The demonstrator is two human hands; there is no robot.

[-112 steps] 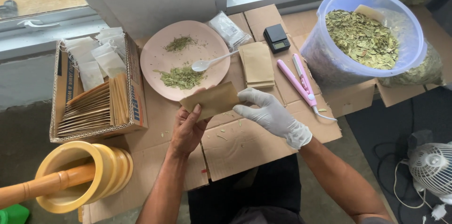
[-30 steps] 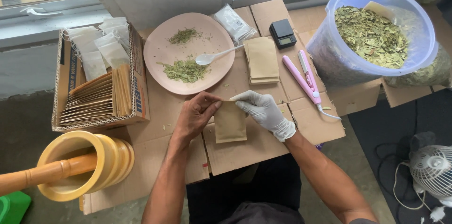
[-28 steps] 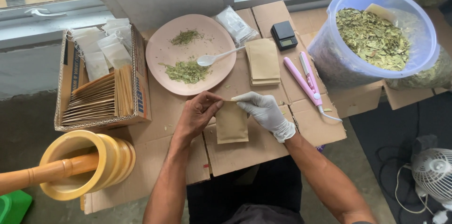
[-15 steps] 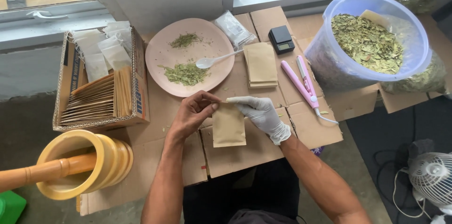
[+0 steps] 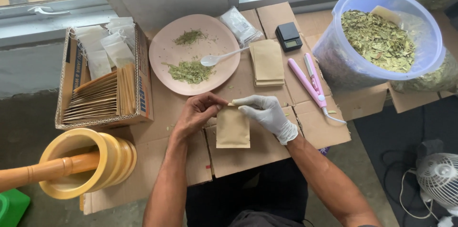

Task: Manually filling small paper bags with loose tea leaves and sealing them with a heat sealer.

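Spread beneath everything, flattened brown cardboard sheets (image 5: 267, 148), serving as the work surface. Up and far right of the grip, a big translucent lilac plastic tub (image 5: 377, 34) heaped with dried green leaves. Far left and up, an open corrugated cardboard box (image 5: 102, 84) packed with upright brown paper pouches and a few white filter bags. Down at lower left, well apart from the hands, a yellow wooden mortar (image 5: 86, 162) with a long wooden pestle (image 5: 43, 172) lying across its rim. Straight above the grip, a round pale pink plate (image 5: 164, 50) carrying two small heaps of crushed green leaf and a white plastic spoon (image 5: 224, 57). At the lower right edge, a white electric fan (image 5: 436, 179) on the dark floor. Up and right of the grip, a flat stack of tan paper pouches (image 5: 267, 62), then a slim pink heat sealer (image 5: 310, 83), a small black pocket scale (image 5: 288, 36) and a clear plastic packet (image 5: 240, 24). Dead centre, one small tan paper pouch (image 5: 233, 128), lying flat on the cardboard. Pinching its top edge from the left, the bare left hand (image 5: 198, 112), thumb and fingers pressed together on the paper. Pinching the same edge from the right, the white-gloved right hand (image 5: 267, 114), fingertips closed on the mouth of the pouch.
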